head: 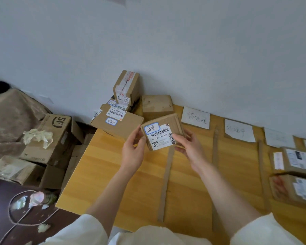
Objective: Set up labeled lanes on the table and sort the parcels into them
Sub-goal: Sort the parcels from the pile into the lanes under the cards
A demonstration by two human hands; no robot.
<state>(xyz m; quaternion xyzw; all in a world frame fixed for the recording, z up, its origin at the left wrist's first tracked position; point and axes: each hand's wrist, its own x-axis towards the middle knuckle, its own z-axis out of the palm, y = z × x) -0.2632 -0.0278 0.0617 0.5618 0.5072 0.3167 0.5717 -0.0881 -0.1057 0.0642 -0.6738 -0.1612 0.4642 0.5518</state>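
Far left, off the table: an open brown SF carton [56, 137] sits on the floor pile with crumpled pale wrapping [38, 137] on its top. A flatter carton [14, 169] lies in front of it. A loop of cord [16, 212] lies on the dark floor below.

Table's [113, 174] left back corner: a wide flat parcel [118, 123] with a printed label and a blue-edged handwritten sticker. A taller taped parcel [126, 86] stands stacked behind it, near the wall. Just right of these, a plain brown parcel [156, 104] against the wall.

Centre: both hands raised above the table, holding one small parcel [163, 133] between them. Left hand [133, 152] grips its left edge, thumb on the front face. Right hand [191, 150] grips the lower right corner, fingers closed around it. The parcel is tilted, label toward the person; blue-bordered sticker with handwriting, barcode beneath. It is clear of the tabletop.

Below the hands: a cardboard strip [166, 183] lies on the table as a lane divider. A second strip [214, 156] further right, a third [263, 174] beyond.

Along the wall: handwritten paper lane label [195, 117], then another [239, 130], then a third [279, 137], blurred.

Far right: two labelled parcels [295, 162] [293, 189], one in front of the other.
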